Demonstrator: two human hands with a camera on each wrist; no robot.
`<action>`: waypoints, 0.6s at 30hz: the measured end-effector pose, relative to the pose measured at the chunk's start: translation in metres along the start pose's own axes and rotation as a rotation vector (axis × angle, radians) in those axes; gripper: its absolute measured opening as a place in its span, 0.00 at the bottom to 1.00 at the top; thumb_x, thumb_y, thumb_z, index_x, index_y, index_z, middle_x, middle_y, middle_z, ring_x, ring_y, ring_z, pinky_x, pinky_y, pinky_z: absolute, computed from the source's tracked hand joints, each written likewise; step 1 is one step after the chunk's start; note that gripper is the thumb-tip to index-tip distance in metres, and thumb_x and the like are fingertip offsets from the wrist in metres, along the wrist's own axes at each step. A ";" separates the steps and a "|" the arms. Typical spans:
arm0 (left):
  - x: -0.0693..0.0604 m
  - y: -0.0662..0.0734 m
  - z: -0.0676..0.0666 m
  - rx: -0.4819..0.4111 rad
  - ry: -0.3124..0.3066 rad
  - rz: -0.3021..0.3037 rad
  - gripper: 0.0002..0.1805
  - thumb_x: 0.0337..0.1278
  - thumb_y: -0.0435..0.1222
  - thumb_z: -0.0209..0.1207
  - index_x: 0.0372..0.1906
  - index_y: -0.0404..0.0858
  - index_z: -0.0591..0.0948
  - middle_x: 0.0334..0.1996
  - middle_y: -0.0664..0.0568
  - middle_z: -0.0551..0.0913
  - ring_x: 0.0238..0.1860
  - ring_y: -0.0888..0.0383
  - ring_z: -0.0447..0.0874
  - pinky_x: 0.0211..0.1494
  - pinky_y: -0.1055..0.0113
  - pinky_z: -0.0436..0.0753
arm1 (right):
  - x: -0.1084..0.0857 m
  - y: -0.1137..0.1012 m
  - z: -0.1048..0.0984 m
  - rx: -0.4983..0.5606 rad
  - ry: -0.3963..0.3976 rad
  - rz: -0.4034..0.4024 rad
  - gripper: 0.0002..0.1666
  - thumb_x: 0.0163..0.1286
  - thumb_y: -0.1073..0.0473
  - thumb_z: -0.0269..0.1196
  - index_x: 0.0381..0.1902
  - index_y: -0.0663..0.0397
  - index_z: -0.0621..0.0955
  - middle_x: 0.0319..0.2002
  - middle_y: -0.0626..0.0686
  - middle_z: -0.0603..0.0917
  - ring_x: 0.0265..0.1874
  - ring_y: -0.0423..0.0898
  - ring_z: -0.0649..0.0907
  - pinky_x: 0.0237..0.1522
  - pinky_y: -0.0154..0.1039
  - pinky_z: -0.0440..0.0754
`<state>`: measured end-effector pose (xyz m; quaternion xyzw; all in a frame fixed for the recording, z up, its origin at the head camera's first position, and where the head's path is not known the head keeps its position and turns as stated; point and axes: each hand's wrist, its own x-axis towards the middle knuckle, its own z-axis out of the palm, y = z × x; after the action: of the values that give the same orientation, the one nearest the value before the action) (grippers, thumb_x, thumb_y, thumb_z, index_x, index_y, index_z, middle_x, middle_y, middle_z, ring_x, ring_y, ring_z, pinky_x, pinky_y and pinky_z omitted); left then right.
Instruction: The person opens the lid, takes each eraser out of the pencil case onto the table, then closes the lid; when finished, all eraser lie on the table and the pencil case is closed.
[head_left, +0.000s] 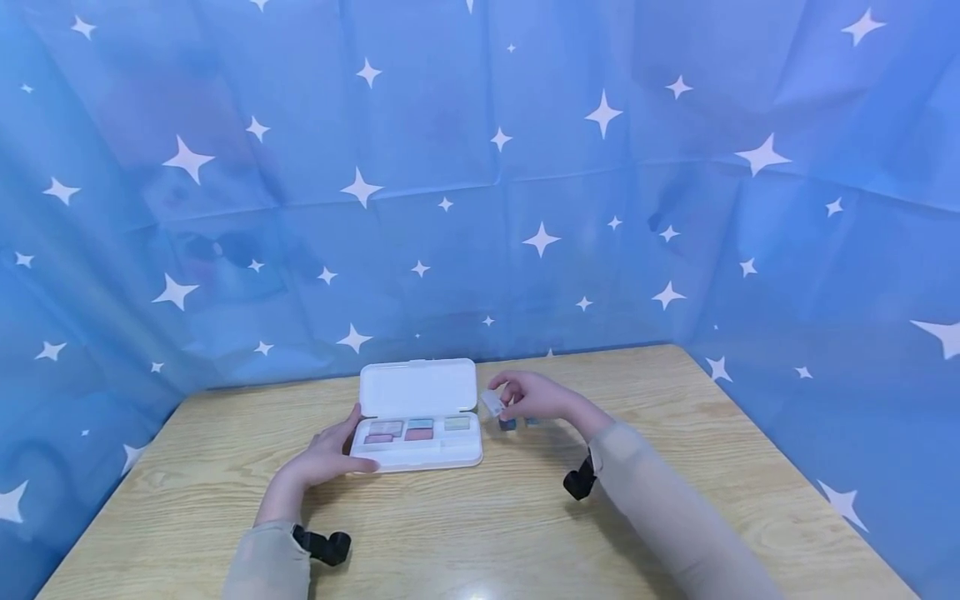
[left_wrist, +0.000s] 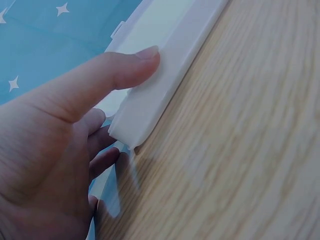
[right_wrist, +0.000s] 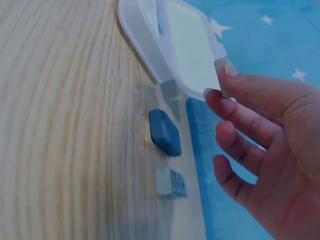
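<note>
A white hinged case (head_left: pixel 457 458) lies with its lid (head_left: pixel 418 387) raised at the back. In its compartments sit several small blocks, among them a pink block (head_left: pixel 418 434) and a pale green block (head_left: pixel 457 423). My left hand (head_left: pixel 327 452) holds the case's left end, its thumb (left_wrist: pixel 137 70) on the front rim and its fingers round the side. Right of the case, my right hand (head_left: pixel 542 397) pinches a small whitish block (head_left: pixel 492 403) between thumb and fingertips, above the table. Beneath it rest a dark blue block (right_wrist: pixel 165 133) and a pale block (right_wrist: pixel 170 183).
The wooden table (head_left: pixel 465 533) runs back to a blue curtain (head_left: pixel 420 233) with white stars, which also hangs along both sides. Black wrist cameras are strapped to both forearms, one of them the left wrist camera (head_left: pixel 330 547).
</note>
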<state>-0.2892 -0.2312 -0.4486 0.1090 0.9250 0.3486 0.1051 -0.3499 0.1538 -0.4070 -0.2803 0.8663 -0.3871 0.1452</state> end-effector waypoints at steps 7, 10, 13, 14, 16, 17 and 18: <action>0.000 0.000 -0.001 -0.005 0.003 0.000 0.63 0.43 0.53 0.71 0.77 0.39 0.43 0.74 0.32 0.48 0.70 0.29 0.44 0.66 0.32 0.49 | -0.018 0.011 -0.006 0.000 0.113 0.037 0.26 0.61 0.62 0.69 0.57 0.57 0.75 0.33 0.49 0.81 0.31 0.46 0.80 0.35 0.41 0.77; 0.000 0.000 -0.001 -0.001 0.002 0.002 0.63 0.44 0.54 0.70 0.77 0.39 0.43 0.74 0.32 0.48 0.71 0.30 0.44 0.66 0.32 0.49 | -0.026 0.016 -0.009 0.026 0.145 0.052 0.27 0.60 0.62 0.69 0.57 0.58 0.75 0.33 0.50 0.82 0.32 0.46 0.80 0.37 0.42 0.78; -0.001 0.001 -0.001 -0.002 0.001 0.001 0.63 0.44 0.53 0.70 0.77 0.38 0.43 0.74 0.32 0.48 0.71 0.29 0.44 0.66 0.32 0.49 | -0.032 0.022 -0.012 0.043 0.170 0.069 0.28 0.60 0.62 0.69 0.57 0.59 0.75 0.34 0.51 0.82 0.32 0.46 0.80 0.36 0.42 0.78; -0.001 0.001 -0.001 -0.003 0.000 0.001 0.63 0.44 0.53 0.70 0.77 0.38 0.43 0.74 0.31 0.48 0.70 0.29 0.44 0.66 0.32 0.49 | -0.034 0.024 -0.013 0.049 0.178 0.074 0.28 0.60 0.62 0.70 0.57 0.59 0.75 0.34 0.52 0.81 0.32 0.46 0.80 0.36 0.42 0.78; -0.002 0.002 -0.001 -0.005 -0.002 0.001 0.63 0.44 0.53 0.70 0.77 0.38 0.43 0.74 0.31 0.48 0.70 0.29 0.43 0.66 0.32 0.49 | -0.038 0.028 -0.015 0.051 0.191 0.080 0.27 0.60 0.61 0.70 0.57 0.59 0.75 0.34 0.52 0.81 0.32 0.47 0.80 0.35 0.42 0.78; -0.002 0.002 -0.001 -0.006 -0.003 0.001 0.63 0.44 0.53 0.70 0.77 0.38 0.43 0.74 0.31 0.48 0.70 0.29 0.43 0.66 0.32 0.49 | -0.040 0.029 -0.016 0.046 0.200 0.085 0.27 0.60 0.61 0.70 0.56 0.59 0.75 0.34 0.52 0.81 0.32 0.47 0.80 0.35 0.42 0.78; -0.002 0.002 -0.001 -0.005 -0.004 0.002 0.63 0.44 0.53 0.70 0.77 0.38 0.43 0.74 0.31 0.48 0.70 0.28 0.43 0.66 0.32 0.49 | -0.042 0.031 -0.016 0.040 0.208 0.085 0.27 0.60 0.61 0.70 0.56 0.60 0.75 0.34 0.52 0.81 0.32 0.47 0.80 0.35 0.42 0.77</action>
<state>-0.2869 -0.2310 -0.4464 0.1103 0.9238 0.3508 0.1068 -0.3354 0.2053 -0.4177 -0.1988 0.8800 -0.4247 0.0762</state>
